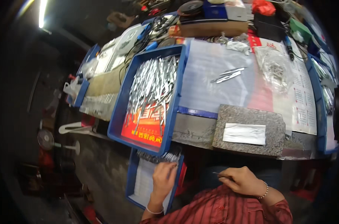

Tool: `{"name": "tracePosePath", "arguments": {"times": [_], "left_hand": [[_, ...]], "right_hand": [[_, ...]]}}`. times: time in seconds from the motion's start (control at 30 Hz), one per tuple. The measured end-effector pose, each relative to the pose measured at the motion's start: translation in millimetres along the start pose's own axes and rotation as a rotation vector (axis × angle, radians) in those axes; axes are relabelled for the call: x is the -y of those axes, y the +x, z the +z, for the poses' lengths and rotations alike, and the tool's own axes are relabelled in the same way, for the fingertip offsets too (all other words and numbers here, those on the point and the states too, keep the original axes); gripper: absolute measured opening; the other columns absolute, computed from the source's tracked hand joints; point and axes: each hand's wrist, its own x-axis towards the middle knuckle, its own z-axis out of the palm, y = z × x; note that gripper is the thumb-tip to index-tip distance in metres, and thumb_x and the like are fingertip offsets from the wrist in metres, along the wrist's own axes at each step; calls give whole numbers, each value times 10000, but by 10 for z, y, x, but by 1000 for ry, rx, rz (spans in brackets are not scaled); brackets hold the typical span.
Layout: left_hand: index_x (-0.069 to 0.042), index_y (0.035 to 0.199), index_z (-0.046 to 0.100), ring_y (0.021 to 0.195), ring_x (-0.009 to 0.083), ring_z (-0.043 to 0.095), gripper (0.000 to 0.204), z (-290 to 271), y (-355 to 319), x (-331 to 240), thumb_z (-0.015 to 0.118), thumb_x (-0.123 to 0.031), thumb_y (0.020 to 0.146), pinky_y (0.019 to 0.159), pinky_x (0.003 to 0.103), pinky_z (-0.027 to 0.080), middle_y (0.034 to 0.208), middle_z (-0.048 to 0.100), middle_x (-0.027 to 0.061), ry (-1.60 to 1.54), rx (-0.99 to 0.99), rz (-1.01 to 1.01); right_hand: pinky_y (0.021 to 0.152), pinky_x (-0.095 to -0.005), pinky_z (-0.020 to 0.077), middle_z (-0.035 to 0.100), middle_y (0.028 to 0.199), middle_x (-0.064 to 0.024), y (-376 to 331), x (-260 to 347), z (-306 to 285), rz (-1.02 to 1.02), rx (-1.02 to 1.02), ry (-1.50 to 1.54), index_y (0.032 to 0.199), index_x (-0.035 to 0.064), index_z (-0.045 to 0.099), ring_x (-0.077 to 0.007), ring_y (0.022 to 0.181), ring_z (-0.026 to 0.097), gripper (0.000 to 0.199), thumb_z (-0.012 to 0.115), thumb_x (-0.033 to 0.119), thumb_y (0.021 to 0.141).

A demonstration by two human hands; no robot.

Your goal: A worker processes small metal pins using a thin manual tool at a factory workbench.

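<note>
Left hand (164,175) fingers curled onto metal pieces (160,156) in the lower blue tray (134,179); right hand (241,180) pinching one thin metal piece (216,173) below the table (193,130) edge.

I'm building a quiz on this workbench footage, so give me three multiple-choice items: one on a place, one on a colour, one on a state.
1. Where is the left hand?
A. in the low blue tray
B. on the stone slab
C. on the clear bag

2. What colour is the big tray of metal pieces?
A. green
B. blue
C. white

3. How is the right hand?
A. flat and open
B. pinching a thin metal piece
C. out of view

Answers: 1 A, its fingers reach into the low blue tray below the bench edge. 2 B, its rim is blue. 3 B, a thin metal piece sticks out of its closed fingers.
</note>
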Motion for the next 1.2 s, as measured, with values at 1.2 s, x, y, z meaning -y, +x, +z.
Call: {"name": "tracePosePath", "arguments": {"times": [1.2], "left_hand": [[13, 856, 622, 681, 118, 593, 118, 1108, 2537, -1786, 716, -48, 818, 637, 265, 475, 738, 648, 63, -329, 213, 395]], "right_hand": [[625, -256, 517, 682, 877, -94, -829, -181, -820, 96, -558, 464, 1147, 13, 583, -134, 719, 654, 240, 627, 70, 918]]}}
